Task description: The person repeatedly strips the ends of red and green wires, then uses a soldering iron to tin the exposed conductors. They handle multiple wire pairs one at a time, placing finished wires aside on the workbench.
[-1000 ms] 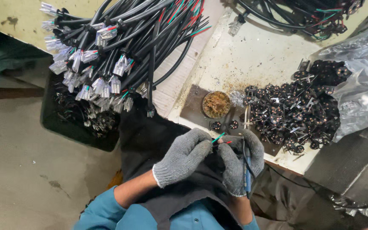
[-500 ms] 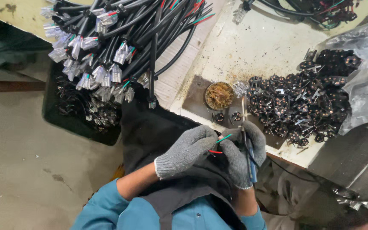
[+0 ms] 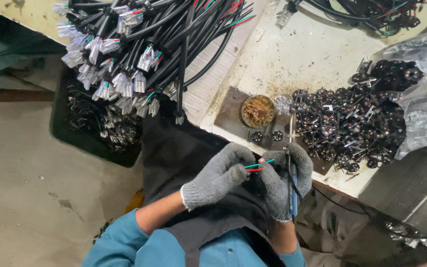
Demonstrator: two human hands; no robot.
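The cable (image 3: pixel 253 167) itself is hidden inside the left hand (image 3: pixel 218 175); only coloured wire ends show.

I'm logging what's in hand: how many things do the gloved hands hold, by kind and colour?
Green wire, left hand: 1
Red wire, left hand: 1
Blue-handled soldering iron, right hand: 1
Total: 3

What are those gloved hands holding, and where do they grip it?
The left hand pinches thin red and green wires near their bare ends; the right hand holds a blue-handled soldering iron around its handle.
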